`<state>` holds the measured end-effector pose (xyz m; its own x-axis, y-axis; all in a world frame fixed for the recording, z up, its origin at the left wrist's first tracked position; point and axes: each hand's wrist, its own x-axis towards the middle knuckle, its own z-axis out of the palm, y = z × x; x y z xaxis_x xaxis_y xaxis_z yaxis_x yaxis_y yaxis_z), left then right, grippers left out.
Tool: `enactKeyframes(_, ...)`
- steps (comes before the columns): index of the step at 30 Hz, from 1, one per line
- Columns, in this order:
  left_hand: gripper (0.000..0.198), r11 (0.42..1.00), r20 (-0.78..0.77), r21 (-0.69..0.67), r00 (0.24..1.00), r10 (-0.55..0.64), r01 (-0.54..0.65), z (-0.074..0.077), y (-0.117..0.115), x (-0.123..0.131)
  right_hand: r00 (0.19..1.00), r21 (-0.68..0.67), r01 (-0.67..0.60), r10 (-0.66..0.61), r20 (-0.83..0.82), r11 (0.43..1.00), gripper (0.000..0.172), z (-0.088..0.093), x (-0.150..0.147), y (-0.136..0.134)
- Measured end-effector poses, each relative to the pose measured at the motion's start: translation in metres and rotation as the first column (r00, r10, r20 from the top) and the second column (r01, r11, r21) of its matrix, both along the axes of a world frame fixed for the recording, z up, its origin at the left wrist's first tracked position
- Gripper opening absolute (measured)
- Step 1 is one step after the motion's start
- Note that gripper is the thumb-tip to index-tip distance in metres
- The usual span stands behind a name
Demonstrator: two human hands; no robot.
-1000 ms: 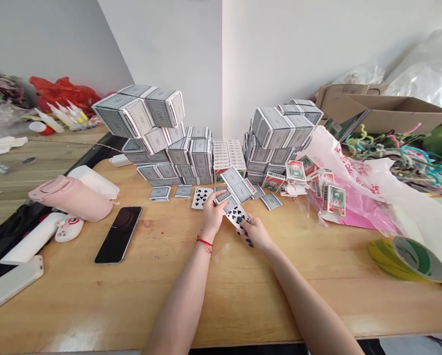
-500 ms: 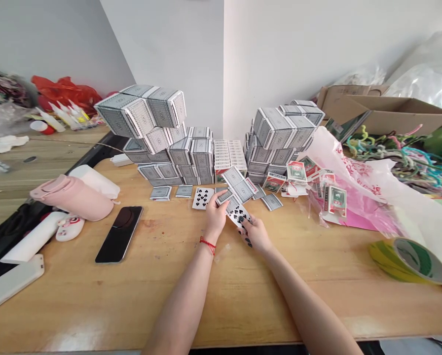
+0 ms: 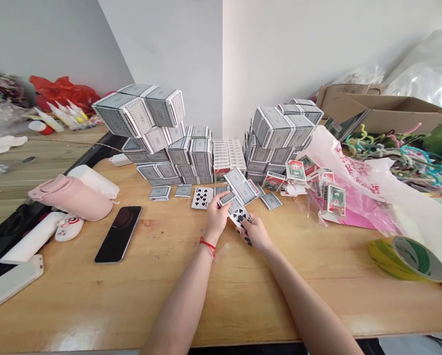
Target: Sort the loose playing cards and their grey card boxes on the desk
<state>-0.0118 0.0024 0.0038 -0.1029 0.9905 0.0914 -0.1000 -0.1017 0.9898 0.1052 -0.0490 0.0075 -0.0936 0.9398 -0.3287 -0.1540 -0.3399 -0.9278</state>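
Between my two hands are playing cards (image 3: 239, 183), some with grey patterned backs up and a spade face showing near my right fingers. My left hand (image 3: 218, 209) grips these cards from the left, its thumb over a folded one. My right hand (image 3: 253, 229), with dark nails, pinches the lower end with the spades. Just beyond my left hand lies a face-up ten of spades (image 3: 202, 197). Folded cards (image 3: 159, 192) and a loose folded card (image 3: 271, 201) rest on either side. Behind stand stacked card cubes on the left (image 3: 143, 113) and right (image 3: 276, 130).
Card boxes (image 3: 228, 154) stand between the stacks, and more boxes (image 3: 295, 171) lie right beside a plastic bag (image 3: 369, 172). A phone (image 3: 118, 234) and pink bottle (image 3: 75, 197) are at left. A tape roll (image 3: 384, 256) sits at right, below a cardboard box (image 3: 391, 116).
The view has shifted very slightly. Both hands keep their hold on the cards, whose angle between the fingers has changed only a little.
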Motion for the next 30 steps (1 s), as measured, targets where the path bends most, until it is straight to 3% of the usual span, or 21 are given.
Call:
enactKeyframes(15,0.031,0.999,-0.116,0.016,0.993,-0.034,0.036,0.004,-0.007,0.004,1.000,0.071,0.003,-0.002,-0.026,0.997,0.023,-0.002,0.000,0.002)
enactKeyframes(20,0.031,0.999,-0.086,0.001,0.995,-0.049,0.049,0.004,-0.010,0.004,0.997,0.083,-0.017,0.023,-0.075,0.996,0.025,-0.004,0.002,0.002)
enactKeyframes(26,0.030,0.995,-0.004,-0.091,0.999,-0.047,0.046,0.001,-0.010,0.005,0.960,0.038,-0.131,0.136,-0.245,0.991,0.027,-0.001,0.008,0.006)
enactKeyframes(30,0.030,0.999,0.012,-0.043,1.000,0.026,-0.026,-0.002,-0.005,0.000,0.933,-0.013,-0.188,0.174,-0.315,0.982,0.023,0.003,0.011,0.005)
